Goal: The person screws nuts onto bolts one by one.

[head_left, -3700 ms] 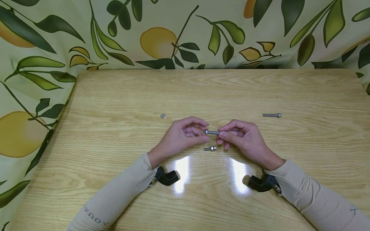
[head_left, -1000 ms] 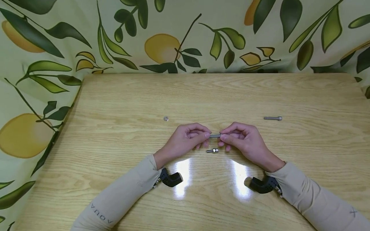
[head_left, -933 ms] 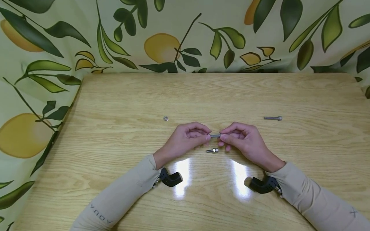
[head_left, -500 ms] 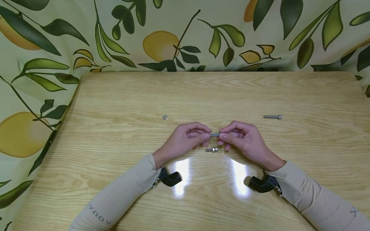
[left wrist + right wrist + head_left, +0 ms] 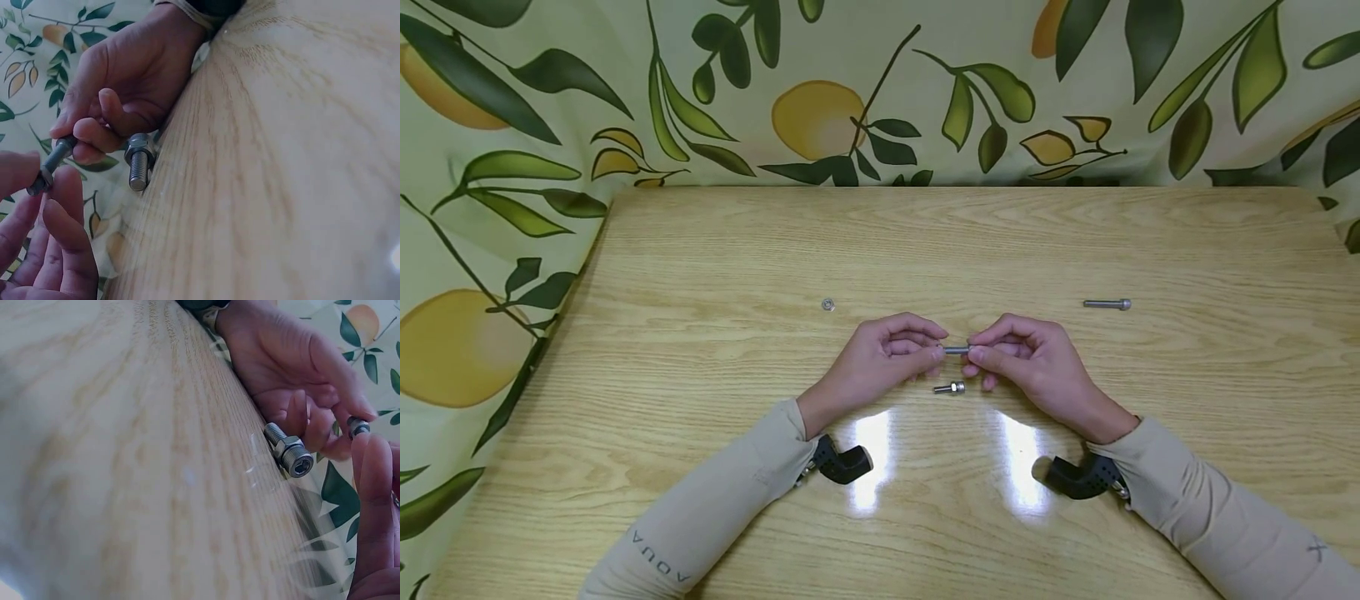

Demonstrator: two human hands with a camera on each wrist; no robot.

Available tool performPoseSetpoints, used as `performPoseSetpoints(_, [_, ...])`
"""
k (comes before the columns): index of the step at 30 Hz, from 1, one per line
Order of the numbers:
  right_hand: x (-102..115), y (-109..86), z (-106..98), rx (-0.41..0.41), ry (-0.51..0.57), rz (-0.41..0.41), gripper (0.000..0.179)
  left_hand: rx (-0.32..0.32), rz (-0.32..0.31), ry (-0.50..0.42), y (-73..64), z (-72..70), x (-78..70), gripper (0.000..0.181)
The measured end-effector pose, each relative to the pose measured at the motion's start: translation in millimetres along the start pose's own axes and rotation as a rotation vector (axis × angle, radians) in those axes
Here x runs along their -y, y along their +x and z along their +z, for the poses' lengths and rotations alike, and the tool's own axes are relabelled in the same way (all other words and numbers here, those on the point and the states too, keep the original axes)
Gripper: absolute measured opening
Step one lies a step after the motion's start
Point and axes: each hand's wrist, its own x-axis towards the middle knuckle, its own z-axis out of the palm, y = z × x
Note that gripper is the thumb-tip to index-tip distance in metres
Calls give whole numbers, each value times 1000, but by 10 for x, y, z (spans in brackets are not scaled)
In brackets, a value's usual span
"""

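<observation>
At the middle of the table in the head view, my right hand point(image 5: 1037, 362) pinches the head end of a steel bolt point(image 5: 956, 350) held level, its tip pointing left. A hex nut point(image 5: 42, 180) sits on the bolt near its tip, shown in the left wrist view. My left hand point(image 5: 887, 354) has thumb and fingertips at this nut and pinches it; the fingertips partly hide it. Just below the hands, a shorter socket-head bolt point(image 5: 949, 387) with a nut on it lies on the table; the right wrist view shows its hex socket point(image 5: 302, 466).
A loose nut point(image 5: 827, 305) lies on the wooden table point(image 5: 700, 250) to the left beyond the hands. Another long socket-head bolt point(image 5: 1107, 304) lies to the right. A leaf-and-fruit patterned cloth point(image 5: 880, 50) hangs behind the table and along its left side.
Earlier the left fingers stood apart around the nut; they then came together on it at the bolt's tip. The left thumb and fingers shift slightly there. The right hand keeps its hold.
</observation>
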Motion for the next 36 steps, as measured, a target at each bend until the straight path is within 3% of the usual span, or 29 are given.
performPoseSetpoints(11, [1,3,0,-10,-14,3,15,12,3,3,3,4,-28,23])
performPoseSetpoints(16, [2,8,-1,-5,-9,-3,16,1,9,8,-9,-4,-32,32])
performPoseSetpoints(25, [6,-1,2,-10,-20,8,15,34,2,37,13,3,-20,26])
performPoseSetpoints(29, [1,1,11,-13,-4,12,16,20,-16,55,0,-12,-18,33])
performPoseSetpoints(36, [-5,4,5,-20,-26,17,16,34,-16,55,17,0,-10,26])
